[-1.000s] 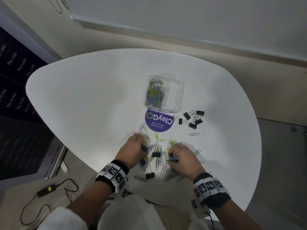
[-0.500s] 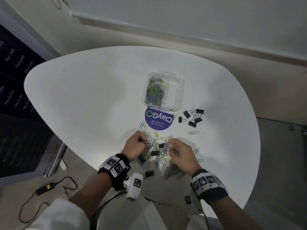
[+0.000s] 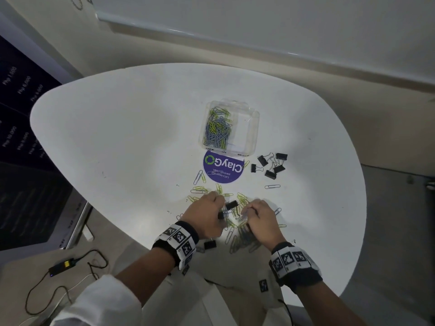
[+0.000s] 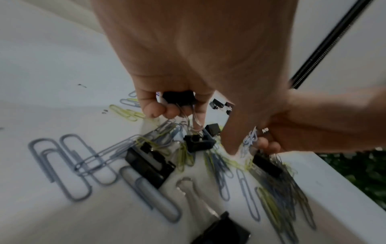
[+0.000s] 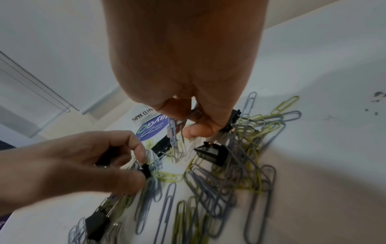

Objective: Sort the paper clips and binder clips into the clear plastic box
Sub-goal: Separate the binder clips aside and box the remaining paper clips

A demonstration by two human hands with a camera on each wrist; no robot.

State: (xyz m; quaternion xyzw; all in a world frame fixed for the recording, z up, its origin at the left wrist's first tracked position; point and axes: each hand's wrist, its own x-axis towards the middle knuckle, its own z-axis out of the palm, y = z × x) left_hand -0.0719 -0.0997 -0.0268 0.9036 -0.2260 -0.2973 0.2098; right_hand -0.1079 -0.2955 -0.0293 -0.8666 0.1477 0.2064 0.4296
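Note:
My left hand [image 3: 221, 208] [image 4: 175, 109] hovers over the loose pile of paper clips [image 3: 237, 234] near the table's front edge. Its curled fingers grip a black binder clip [image 4: 178, 98] by its body and wire handles. Close beside it, my right hand [image 3: 246, 211] [image 5: 183, 125] pinches a few grey paper clips [image 5: 173, 132] that hang down from thumb and finger. More binder clips [image 5: 211, 154] lie among the pile. The clear plastic box [image 3: 248, 135] stands farther back, with grey and yellow-green paper clips [image 3: 217, 130] in its left compartment.
A small group of black binder clips [image 3: 270, 164] lies right of a round purple sticker [image 3: 222, 168] in front of the box. A single paper clip [image 3: 272, 186] lies apart. The white table [image 3: 117, 137] ends just behind my wrists. A cable and adapter [image 3: 61, 267] lie on the floor to the left.
Both hands have drawn closer together over the pile. The right hand now pinches grey paper clips lifted off the table, and the left keeps hold of a binder clip.

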